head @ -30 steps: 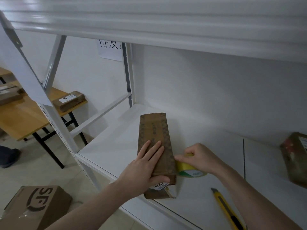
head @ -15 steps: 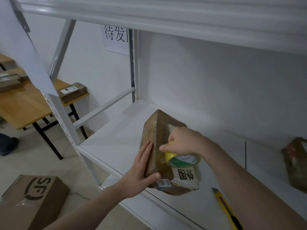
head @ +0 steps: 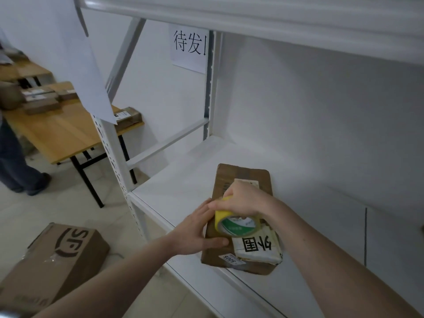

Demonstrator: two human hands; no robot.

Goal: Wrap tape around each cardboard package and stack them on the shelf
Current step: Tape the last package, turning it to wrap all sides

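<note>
A flat brown cardboard package (head: 243, 177) lies on the white shelf board (head: 179, 187), its near end over the front edge. A white label with black characters and a small "5005" sticker show on its top. My left hand (head: 197, 228) grips the package's left edge, thumb on top. My right hand (head: 243, 198) holds a yellow tape roll (head: 236, 223) with a green and white core against the package's top. The tape strip itself is too hidden to make out.
A wooden table (head: 59, 134) with several brown packages stands at the left, a person's legs (head: 16, 166) beside it. A large SF cardboard box (head: 52, 260) sits on the floor. A paper sign (head: 190, 51) hangs on the back wall. An upper shelf (head: 275, 21) overhangs.
The package has turned from its narrow side onto its wide labelled face. My right hand has carried the tape roll from the package's right side up onto its top. The view shifted right.
</note>
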